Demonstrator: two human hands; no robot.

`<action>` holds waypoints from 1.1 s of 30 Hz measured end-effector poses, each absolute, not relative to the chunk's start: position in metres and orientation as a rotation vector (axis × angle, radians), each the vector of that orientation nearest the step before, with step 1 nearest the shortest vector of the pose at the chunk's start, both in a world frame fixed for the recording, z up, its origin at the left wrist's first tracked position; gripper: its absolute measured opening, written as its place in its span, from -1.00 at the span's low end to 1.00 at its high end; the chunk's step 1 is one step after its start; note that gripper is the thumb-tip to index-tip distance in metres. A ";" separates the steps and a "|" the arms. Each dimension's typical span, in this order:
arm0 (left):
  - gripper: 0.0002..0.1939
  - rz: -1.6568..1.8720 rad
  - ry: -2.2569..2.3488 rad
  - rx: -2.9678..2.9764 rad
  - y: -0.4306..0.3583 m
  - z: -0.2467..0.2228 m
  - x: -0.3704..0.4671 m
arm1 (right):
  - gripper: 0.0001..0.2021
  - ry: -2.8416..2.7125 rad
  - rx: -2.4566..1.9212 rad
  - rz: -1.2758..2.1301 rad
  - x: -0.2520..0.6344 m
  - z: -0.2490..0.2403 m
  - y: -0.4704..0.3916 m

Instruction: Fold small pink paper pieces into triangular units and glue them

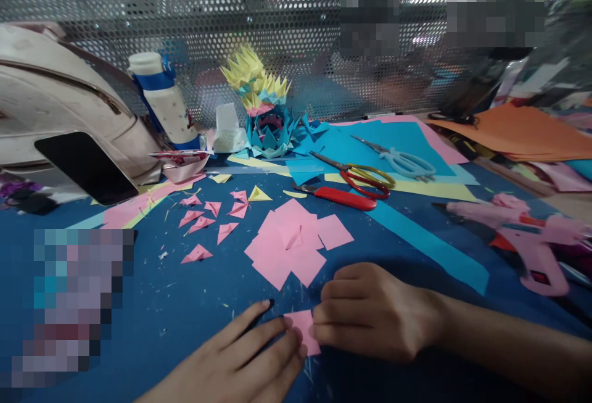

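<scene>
A small pink paper square lies between my two hands near the front of the table. My left hand has its fingertips pressed on the square's left side, with the little finger stretched away and the thumb hidden. On the right edge, my right hand grips the square with curled fingers. Just beyond is a loose overlapping pile of pink paper squares, a small folded piece on top. Several folded pink triangles are scattered to the left of that pile.
A red-handled cutter, red-and-yellow scissors and blue scissors lie behind the pile. To the right are a blue paper strip and pink glue gun. A folded-paper model, bottle and phone stand behind.
</scene>
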State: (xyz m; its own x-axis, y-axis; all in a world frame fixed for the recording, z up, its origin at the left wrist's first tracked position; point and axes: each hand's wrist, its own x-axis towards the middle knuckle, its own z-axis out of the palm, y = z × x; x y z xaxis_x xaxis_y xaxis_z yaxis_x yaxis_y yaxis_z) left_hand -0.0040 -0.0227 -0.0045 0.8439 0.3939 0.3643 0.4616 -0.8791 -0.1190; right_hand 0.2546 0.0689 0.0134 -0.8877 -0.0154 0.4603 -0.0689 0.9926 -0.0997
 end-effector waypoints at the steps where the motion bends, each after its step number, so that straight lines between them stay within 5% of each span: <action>1: -0.66 -0.493 -0.660 -2.822 -0.022 -0.005 -0.004 | -0.72 -2.663 0.065 0.146 0.255 0.013 0.069; 33: -0.71 -0.471 -0.653 -2.827 -0.022 -0.002 -0.005 | -0.81 -2.669 0.140 0.224 0.254 0.014 0.070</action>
State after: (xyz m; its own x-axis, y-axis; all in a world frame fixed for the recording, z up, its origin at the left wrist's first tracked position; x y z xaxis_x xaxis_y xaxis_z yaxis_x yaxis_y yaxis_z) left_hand -0.0050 -0.0216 -0.0015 0.8514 0.3909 0.3497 0.4552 -0.8819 -0.1226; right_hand 0.2541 0.0696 0.0144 -0.8912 -0.0616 0.4494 -0.1357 0.9816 -0.1346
